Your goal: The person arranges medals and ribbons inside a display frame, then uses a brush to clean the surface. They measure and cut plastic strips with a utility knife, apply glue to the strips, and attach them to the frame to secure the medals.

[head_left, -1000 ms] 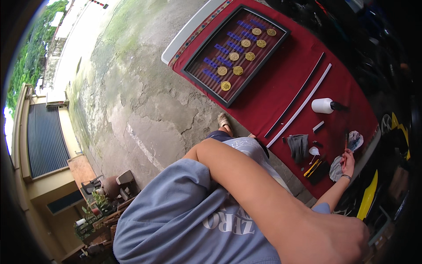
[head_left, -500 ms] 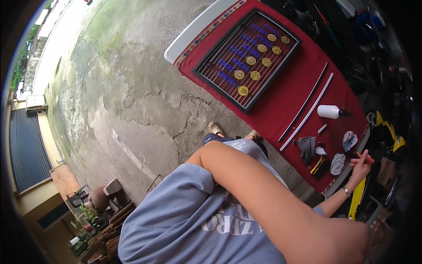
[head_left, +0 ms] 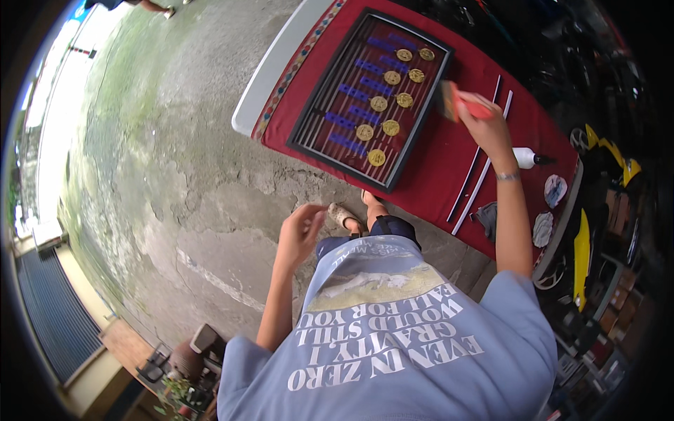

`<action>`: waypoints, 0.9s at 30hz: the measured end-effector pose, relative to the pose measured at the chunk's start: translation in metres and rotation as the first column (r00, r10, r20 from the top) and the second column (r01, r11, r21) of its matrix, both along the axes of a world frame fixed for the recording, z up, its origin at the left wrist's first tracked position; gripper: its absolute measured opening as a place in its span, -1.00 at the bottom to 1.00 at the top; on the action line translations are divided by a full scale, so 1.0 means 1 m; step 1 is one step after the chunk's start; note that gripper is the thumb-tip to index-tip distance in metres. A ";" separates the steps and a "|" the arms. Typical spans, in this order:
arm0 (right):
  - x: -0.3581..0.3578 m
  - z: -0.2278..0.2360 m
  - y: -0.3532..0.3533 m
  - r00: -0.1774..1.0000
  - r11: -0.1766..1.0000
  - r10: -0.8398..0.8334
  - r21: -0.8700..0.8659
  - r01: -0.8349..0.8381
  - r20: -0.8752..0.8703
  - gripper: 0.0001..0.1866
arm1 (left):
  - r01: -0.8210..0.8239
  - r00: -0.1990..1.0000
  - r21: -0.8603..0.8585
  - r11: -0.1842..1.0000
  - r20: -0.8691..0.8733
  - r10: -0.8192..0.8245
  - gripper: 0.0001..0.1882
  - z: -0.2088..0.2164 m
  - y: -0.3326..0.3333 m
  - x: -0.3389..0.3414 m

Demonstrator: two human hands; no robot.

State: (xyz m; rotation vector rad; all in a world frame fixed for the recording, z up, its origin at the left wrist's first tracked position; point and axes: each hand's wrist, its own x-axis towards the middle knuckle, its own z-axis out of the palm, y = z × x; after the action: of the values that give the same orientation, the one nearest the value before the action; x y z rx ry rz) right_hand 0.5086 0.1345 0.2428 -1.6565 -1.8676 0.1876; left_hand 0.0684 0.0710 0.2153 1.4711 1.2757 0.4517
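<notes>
A flat paintbrush (head_left: pixel 466 107) with a red-orange handle and dark bristles is gripped in my right hand (head_left: pixel 486 130). Its bristles point left, close to the right edge of a black-framed display case (head_left: pixel 419 144); I cannot tell whether they touch it. Inside the case, gold medals (head_left: pixel 378 104) on blue ribbons (head_left: pixel 355 92) lie in rows over a striped backing. My left hand (head_left: pixel 300 231) hangs in the air near my waist, left of the table. Its fingers are loosely bent and apart, with nothing visible in them.
The case lies on a red cloth (head_left: pixel 439 193) covering the table. Right of it are a dark strip (head_left: pixel 469 184), a white strip (head_left: pixel 484 175), a white bottle (head_left: pixel 524 158), a grey cloth (head_left: pixel 487 217) and crumpled rags (head_left: pixel 543 229). Yellow vehicle parts (head_left: pixel 581 263) stand beyond.
My right hand has moved from the table's right end toward the case with the paintbrush. My left arm, stretched across my body before, has swung back to the left.
</notes>
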 end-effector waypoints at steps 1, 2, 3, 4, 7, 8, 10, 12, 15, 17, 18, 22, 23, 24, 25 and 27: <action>-0.008 -0.007 0.034 1.000 0.995 0.004 -0.101 -0.007 -0.026 -0.76 | -0.105 0.994 -0.085 0.991 -0.014 0.104 -0.80 -0.022 -0.006 -0.024; -0.011 -0.026 0.066 0.998 0.999 0.042 -0.007 -0.042 -0.038 -0.74 | -0.207 0.978 -0.167 0.964 -0.033 0.205 -0.78 -0.040 -0.012 -0.043; -0.011 -0.041 0.096 0.998 0.997 0.068 0.040 -0.068 -0.005 -0.75 | -0.236 0.969 -0.170 0.957 -0.119 0.218 -0.75 -0.055 -0.016 -0.061; -0.011 -0.058 0.125 0.996 0.992 0.090 0.084 -0.092 0.028 -0.74 | -0.264 0.952 -0.169 0.950 -0.207 0.227 -0.72 -0.064 -0.016 -0.071; -0.019 -0.129 0.197 0.993 0.993 0.098 -0.071 -0.093 0.064 -0.86 | -0.353 0.913 -0.222 0.909 -0.294 0.283 -0.70 -0.073 -0.007 -0.072; -0.032 -0.160 0.215 0.991 0.995 0.086 -0.056 -0.081 0.098 -0.90 | -0.339 0.909 -0.188 0.922 -0.318 0.270 -0.69 -0.077 0.004 -0.065; -0.084 -0.183 0.207 0.930 0.990 0.141 -0.044 -0.134 0.338 -0.87 | -0.323 0.892 -0.139 0.936 -0.375 0.252 -0.69 -0.081 0.012 -0.055; -0.146 -0.181 0.152 0.859 0.934 0.184 0.188 -0.305 0.479 -0.74 | -0.326 0.866 -0.088 0.941 -0.428 0.260 -0.69 -0.084 0.020 -0.047; -0.202 -0.171 0.072 0.846 0.846 0.533 0.013 -0.533 0.003 -0.73 | -0.350 0.833 -0.088 0.933 -0.486 0.266 -0.68 -0.091 0.034 -0.036; -0.191 -0.156 0.081 0.717 0.733 0.568 -0.147 -0.664 -0.405 -0.73 | -0.351 0.843 -0.126 0.928 -0.473 0.255 -0.68 -0.101 0.039 -0.038; -0.177 -0.153 0.103 0.659 0.685 0.508 -0.205 -0.700 -0.555 -0.74 | -0.347 0.850 -0.146 0.926 -0.466 0.246 -0.68 -0.101 0.042 -0.038; -0.085 -0.174 0.221 0.674 0.740 0.210 -0.335 -0.583 -0.709 -0.49 | -0.334 0.858 -0.186 0.924 -0.467 0.216 -0.67 -0.095 0.051 -0.019; -0.060 -0.181 0.247 0.701 0.838 0.174 -0.270 -0.474 -0.691 -0.49 | -0.336 0.856 -0.197 0.921 -0.473 0.211 -0.67 -0.092 0.052 -0.014; -0.030 -0.184 0.279 0.795 0.847 0.172 -0.325 -0.421 -0.582 -0.55 | -0.335 0.853 -0.204 0.920 -0.480 0.205 -0.67 -0.089 0.054 -0.011; -0.006 -0.174 0.297 0.867 0.913 0.124 -0.287 -0.291 -0.483 -0.61 | -0.337 0.848 -0.206 0.919 -0.490 0.201 -0.68 -0.088 0.054 -0.010; 0.008 -0.164 0.322 0.958 0.994 0.065 -0.072 -0.088 -0.279 -0.73 | -0.347 0.849 -0.189 0.919 -0.480 0.221 -0.68 -0.093 0.049 -0.008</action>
State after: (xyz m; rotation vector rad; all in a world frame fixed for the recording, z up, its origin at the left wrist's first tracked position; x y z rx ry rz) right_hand 0.5164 0.4567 0.0784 -1.5242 -1.7309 0.5101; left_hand 0.0606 0.1202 0.1223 1.1879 1.8671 0.1137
